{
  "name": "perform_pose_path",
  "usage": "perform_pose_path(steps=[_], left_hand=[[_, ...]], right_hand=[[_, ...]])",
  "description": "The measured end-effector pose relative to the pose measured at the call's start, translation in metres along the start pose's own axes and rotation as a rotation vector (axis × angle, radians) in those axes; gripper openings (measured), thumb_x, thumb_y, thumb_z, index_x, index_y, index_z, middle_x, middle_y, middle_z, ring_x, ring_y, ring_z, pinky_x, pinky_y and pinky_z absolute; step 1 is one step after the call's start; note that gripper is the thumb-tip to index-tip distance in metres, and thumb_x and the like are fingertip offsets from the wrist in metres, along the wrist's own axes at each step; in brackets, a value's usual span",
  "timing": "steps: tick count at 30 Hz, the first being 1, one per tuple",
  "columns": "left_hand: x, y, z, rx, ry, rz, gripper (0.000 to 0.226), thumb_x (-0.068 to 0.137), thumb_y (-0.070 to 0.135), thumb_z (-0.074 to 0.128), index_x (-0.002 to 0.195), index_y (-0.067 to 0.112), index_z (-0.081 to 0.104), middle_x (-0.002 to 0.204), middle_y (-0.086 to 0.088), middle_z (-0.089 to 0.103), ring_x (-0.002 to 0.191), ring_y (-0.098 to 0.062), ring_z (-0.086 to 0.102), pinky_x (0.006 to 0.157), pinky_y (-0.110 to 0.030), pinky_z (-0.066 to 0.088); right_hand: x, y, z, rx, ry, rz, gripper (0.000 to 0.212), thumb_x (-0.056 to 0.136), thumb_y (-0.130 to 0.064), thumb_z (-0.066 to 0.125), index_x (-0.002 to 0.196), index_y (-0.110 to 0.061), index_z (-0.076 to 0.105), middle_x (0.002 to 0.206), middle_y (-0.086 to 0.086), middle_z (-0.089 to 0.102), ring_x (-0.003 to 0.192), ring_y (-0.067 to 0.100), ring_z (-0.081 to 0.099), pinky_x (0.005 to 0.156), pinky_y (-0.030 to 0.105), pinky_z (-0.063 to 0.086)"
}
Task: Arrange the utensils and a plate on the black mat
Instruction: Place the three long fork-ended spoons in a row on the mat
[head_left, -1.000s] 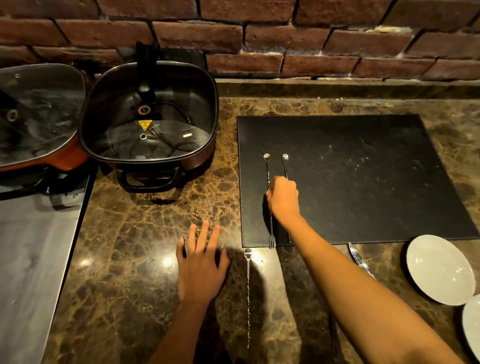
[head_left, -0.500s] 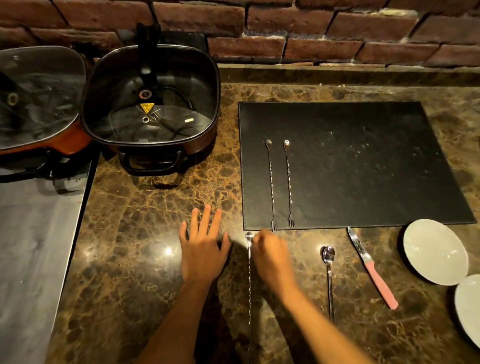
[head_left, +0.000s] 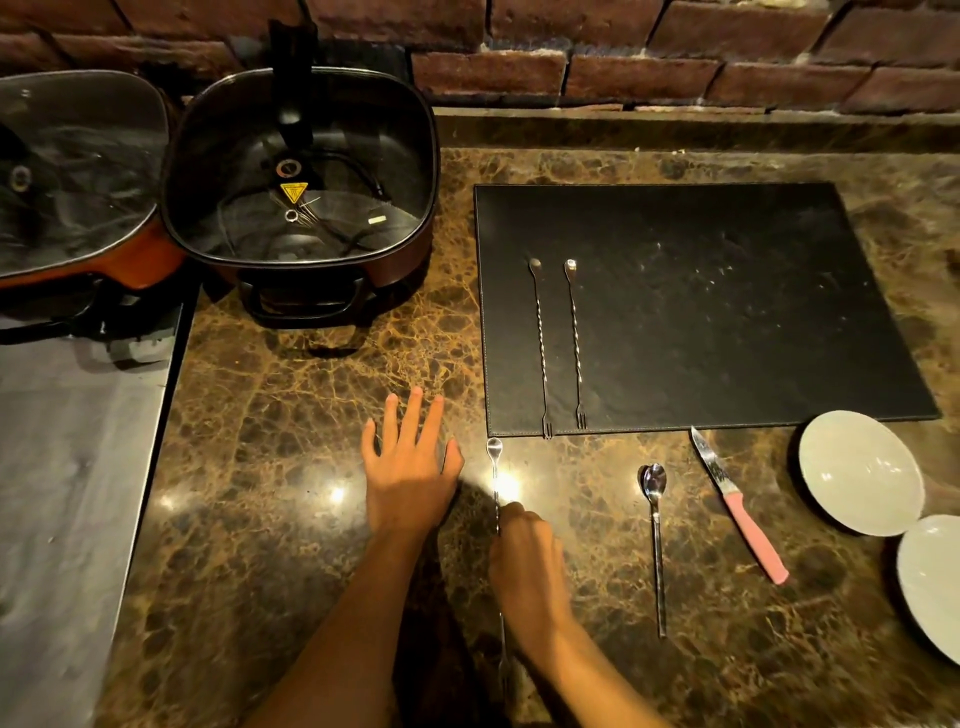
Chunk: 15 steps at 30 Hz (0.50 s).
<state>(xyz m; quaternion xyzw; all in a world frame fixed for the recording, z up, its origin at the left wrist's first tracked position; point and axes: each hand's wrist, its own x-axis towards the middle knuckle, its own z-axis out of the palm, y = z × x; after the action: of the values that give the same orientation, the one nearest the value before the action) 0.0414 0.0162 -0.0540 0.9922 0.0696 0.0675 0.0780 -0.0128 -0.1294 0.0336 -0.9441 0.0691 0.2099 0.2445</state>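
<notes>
The black mat (head_left: 727, 291) lies on the marble counter with two long twisted bar forks (head_left: 540, 343) (head_left: 575, 343) side by side on its left part. A third long twisted fork (head_left: 494, 467) lies on the counter below the mat's left corner. My right hand (head_left: 527, 566) is closed over its shaft. My left hand (head_left: 410, 467) rests flat on the counter with fingers spread, just left of that fork. A steel spoon (head_left: 655, 525), a pink-handled knife (head_left: 737, 509) and two white plates (head_left: 860, 470) (head_left: 935, 582) sit on the counter below and right of the mat.
A square electric pot (head_left: 298, 171) with a glass lid stands at the back left, with a second lidded pan (head_left: 72, 171) beside it. A grey surface (head_left: 62, 493) borders the counter on the left. A brick wall (head_left: 623, 57) runs along the back.
My right hand left the two forks on the mat, came back toward me and closed on the third fork on the counter. The left hand stayed put.
</notes>
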Motion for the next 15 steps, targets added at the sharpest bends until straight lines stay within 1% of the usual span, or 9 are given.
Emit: perform_pose_path(steps=[2, 5, 7, 9, 11, 15], left_hand=[[-0.001, -0.001, 0.001, 0.005, 0.014, 0.007, 0.058, 0.099, 0.043, 0.039, 0.154, 0.024, 0.043, 0.164, -0.007, 0.040, 0.152, -0.032, 0.035, 0.120, -0.058, 0.029], [-0.002, -0.002, 0.003, 0.009, 0.043, 0.020, 0.058, 0.100, 0.042, 0.041, 0.155, 0.024, 0.042, 0.164, -0.008, 0.039, 0.152, -0.032, 0.036, 0.120, -0.059, 0.030], [-0.002, -0.002, 0.004, 0.001, 0.045, 0.018, 0.058, 0.100, 0.043, 0.041, 0.155, 0.024, 0.040, 0.164, -0.008, 0.039, 0.152, -0.032, 0.036, 0.119, -0.059, 0.031], [-0.001, -0.002, 0.003, 0.000, 0.016, 0.012, 0.059, 0.100, 0.044, 0.038, 0.156, 0.025, 0.038, 0.165, -0.007, 0.038, 0.153, -0.032, 0.034, 0.119, -0.059, 0.030], [0.000, -0.002, 0.003, -0.007, -0.018, 0.001, 0.060, 0.099, 0.046, 0.036, 0.157, 0.027, 0.036, 0.166, -0.006, 0.036, 0.153, -0.031, 0.033, 0.119, -0.059, 0.028], [0.001, -0.003, 0.004, -0.014, -0.062, -0.024, 0.062, 0.099, 0.050, 0.034, 0.157, 0.030, 0.033, 0.166, -0.004, 0.035, 0.154, -0.029, 0.030, 0.119, -0.057, 0.023]], right_hand=[[0.002, 0.001, -0.003, 0.024, -0.026, 0.031, 0.027, 0.078, 0.010, 0.042, 0.089, -0.012, 0.055, 0.085, 0.007, 0.057, 0.080, 0.030, 0.056, 0.057, 0.031, 0.033], [0.002, 0.006, -0.010, -0.006, -0.022, 0.010, 0.025, 0.077, 0.007, 0.046, 0.092, -0.010, 0.055, 0.092, 0.009, 0.059, 0.082, 0.029, 0.052, 0.061, 0.028, 0.029], [0.003, 0.008, -0.017, 0.021, -0.026, -0.029, 0.021, 0.076, 0.003, 0.047, 0.088, -0.013, 0.053, 0.091, 0.007, 0.058, 0.080, 0.026, 0.048, 0.061, 0.028, 0.028], [0.009, 0.007, -0.026, 0.059, -0.033, -0.029, 0.016, 0.076, 0.001, 0.046, 0.081, -0.012, 0.053, 0.085, 0.010, 0.060, 0.076, 0.024, 0.051, 0.059, 0.033, 0.032], [0.015, 0.006, -0.032, 0.036, -0.037, -0.046, 0.015, 0.077, 0.000, 0.045, 0.076, -0.011, 0.053, 0.081, 0.010, 0.060, 0.074, 0.022, 0.053, 0.058, 0.034, 0.035], [0.011, 0.012, -0.031, -0.021, -0.037, -0.083, 0.016, 0.083, 0.001, 0.044, 0.086, -0.010, 0.056, 0.085, 0.006, 0.056, 0.077, 0.024, 0.051, 0.064, 0.035, 0.041]])
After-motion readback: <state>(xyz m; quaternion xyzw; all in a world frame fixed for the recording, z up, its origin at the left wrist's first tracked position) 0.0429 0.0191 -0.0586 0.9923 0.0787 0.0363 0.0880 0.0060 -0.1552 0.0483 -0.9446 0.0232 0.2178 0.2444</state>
